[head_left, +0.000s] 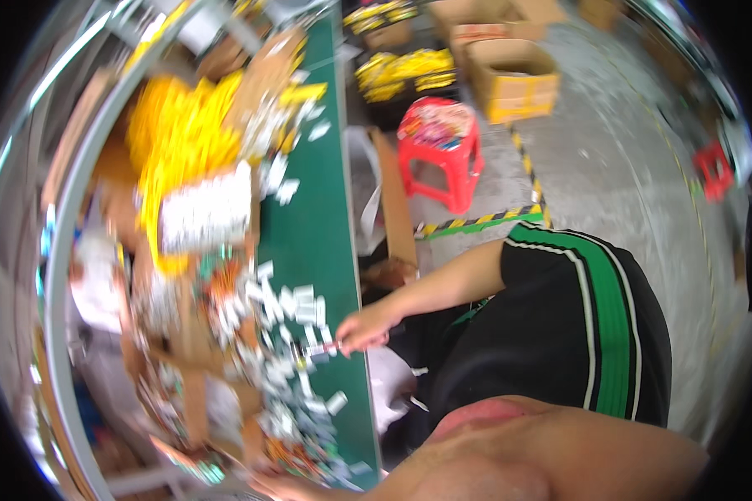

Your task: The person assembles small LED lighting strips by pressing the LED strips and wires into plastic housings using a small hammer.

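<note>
My right hand (364, 329) reaches over the edge of the green table (305, 225), with its fingers closed around a slim tool (316, 350). The tool has a reddish end at my fingers and a dark and pale part pointing left; motion blur hides its exact kind. Beneath and around it lie many loose white pieces (303, 302), scattered along the table. My left hand (284, 486) is low in the picture, at the bottom edge beside a heap of small orange and white pieces (297, 455). Its fingers are smeared, and whether it holds anything does not show.
A carton (253, 200) filled with white pieces stands beside a heap of yellow strips (180, 125). Grey shelf posts (56, 317) rise at left. A red stool (439, 159), black crates with yellow bundles (405, 75) and an open cardboard box (514, 79) stand beyond my right arm.
</note>
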The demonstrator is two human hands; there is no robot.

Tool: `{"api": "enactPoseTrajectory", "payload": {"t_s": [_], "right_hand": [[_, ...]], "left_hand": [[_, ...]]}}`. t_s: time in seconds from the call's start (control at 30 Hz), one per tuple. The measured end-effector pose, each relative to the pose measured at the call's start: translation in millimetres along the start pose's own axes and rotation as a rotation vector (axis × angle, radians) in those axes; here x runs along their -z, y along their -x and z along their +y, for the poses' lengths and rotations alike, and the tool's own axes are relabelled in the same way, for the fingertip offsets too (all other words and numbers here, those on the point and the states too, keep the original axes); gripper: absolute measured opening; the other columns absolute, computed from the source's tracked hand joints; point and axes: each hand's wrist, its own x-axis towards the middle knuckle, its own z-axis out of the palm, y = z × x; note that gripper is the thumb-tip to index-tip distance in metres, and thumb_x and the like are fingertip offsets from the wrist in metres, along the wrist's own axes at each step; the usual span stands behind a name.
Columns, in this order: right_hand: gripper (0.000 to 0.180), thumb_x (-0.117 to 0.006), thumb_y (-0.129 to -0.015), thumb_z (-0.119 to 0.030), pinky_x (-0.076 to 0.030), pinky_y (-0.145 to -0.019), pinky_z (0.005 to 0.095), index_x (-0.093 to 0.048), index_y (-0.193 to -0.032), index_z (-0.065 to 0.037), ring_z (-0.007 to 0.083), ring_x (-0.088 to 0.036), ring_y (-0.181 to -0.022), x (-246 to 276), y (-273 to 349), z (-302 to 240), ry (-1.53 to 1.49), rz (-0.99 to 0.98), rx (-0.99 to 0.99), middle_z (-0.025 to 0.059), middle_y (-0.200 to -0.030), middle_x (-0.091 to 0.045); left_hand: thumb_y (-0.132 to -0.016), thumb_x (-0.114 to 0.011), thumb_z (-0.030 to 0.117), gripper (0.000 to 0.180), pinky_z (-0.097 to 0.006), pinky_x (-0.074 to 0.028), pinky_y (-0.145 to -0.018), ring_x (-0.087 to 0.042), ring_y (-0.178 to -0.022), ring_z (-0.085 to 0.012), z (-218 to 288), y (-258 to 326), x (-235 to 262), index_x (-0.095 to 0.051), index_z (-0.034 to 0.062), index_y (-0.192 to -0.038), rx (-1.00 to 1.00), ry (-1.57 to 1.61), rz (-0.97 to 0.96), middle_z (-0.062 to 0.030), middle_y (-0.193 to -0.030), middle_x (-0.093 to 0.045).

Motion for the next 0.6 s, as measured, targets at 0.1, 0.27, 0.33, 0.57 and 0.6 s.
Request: {"api": "enactPoseTrajectory", "payload": {"t_s": [0.1,0.27,0.33,0.57,0.6], "right_hand": [[0.029,-0.057,-0.105,-0.034,-0.029,-0.037,0.0268,-0.061,-0.105,-0.005,0.0057,-0.038,-0.041,-12,21,-9,0.008,0.060,0.009,-0.0046,-0.062,-0.043],[0.030,-0.057,-0.104,-0.034,-0.026,-0.035,0.0269,-0.061,-0.101,-0.004,0.0064,-0.037,-0.039,-25,27,-15,0.058,0.191,0.008,-0.0041,-0.059,-0.042],[0.031,-0.058,-0.104,-0.034,-0.025,-0.035,0.0273,-0.061,-0.100,-0.004,0.0065,-0.036,-0.038,-27,21,-17,0.077,0.226,0.007,-0.0039,-0.058,-0.042],[0.032,-0.059,-0.103,-0.035,-0.025,-0.034,0.0264,-0.061,-0.097,-0.003,0.0058,-0.035,-0.038,-29,2,-21,0.123,0.306,-0.063,-0.0047,-0.057,-0.041],[0.031,-0.060,-0.101,-0.034,-0.025,-0.035,0.0263,-0.058,-0.090,-0.005,0.0061,-0.035,-0.039,-29,3,-22,0.106,0.321,-0.058,-0.0041,-0.056,-0.041]], "left_hand": [[-0.107,-0.055,0.027,0.039,-0.038,-0.052,-0.095,-0.061,-0.110,-0.0266,7,-44,-77,-0.057,-0.0010,-0.134,-0.155,0.155,-0.115,-0.0166,-0.122,-0.064],[-0.106,-0.055,0.026,0.037,-0.037,-0.051,-0.093,-0.061,-0.107,-0.0256,20,-24,-116,-0.058,-0.0015,-0.131,-0.215,0.250,-0.186,-0.0160,-0.119,-0.064],[-0.106,-0.055,0.026,0.036,-0.037,-0.051,-0.092,-0.061,-0.106,-0.0253,17,-12,-127,-0.058,-0.0018,-0.130,-0.215,0.284,-0.190,-0.0157,-0.118,-0.064],[-0.106,-0.056,0.025,0.034,-0.036,-0.051,-0.090,-0.061,-0.102,-0.0240,31,32,-173,-0.060,-0.0025,-0.127,-0.183,0.415,-0.200,-0.0148,-0.113,-0.065],[-0.106,-0.056,0.024,0.034,-0.036,-0.051,-0.089,-0.060,-0.101,-0.0238,34,39,-174,-0.060,-0.0027,-0.126,-0.175,0.424,-0.197,-0.0146,-0.112,-0.065]]}}
